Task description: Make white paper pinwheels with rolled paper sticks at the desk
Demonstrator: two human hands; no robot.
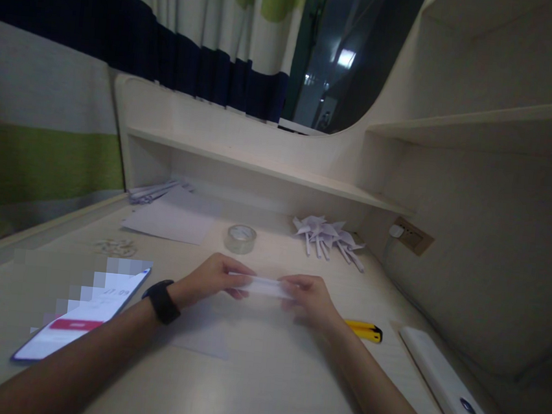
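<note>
Between my two hands, a narrow strip of white paper (266,287), rolled or folded, is held level above the desk. My left hand (220,276), with a dark watch on the wrist, pinches its left end. At the other end, the fingers of my right hand (310,296) are closed on the paper and slightly blurred. Below my left forearm lies a flat sheet of white paper (199,339), partly hidden. Beyond my hands stands a roll of clear tape (241,239). A yellow and black utility knife (364,331) lies beside my right wrist, partly covered by it.
Several white paper pinwheels (329,235) lie at the back right. At the back left are paper sheets (175,213) and rolled paper sticks (155,190). Small pale pieces (116,247) lie near a lit phone (87,316). A white device (445,379) sits along the right wall.
</note>
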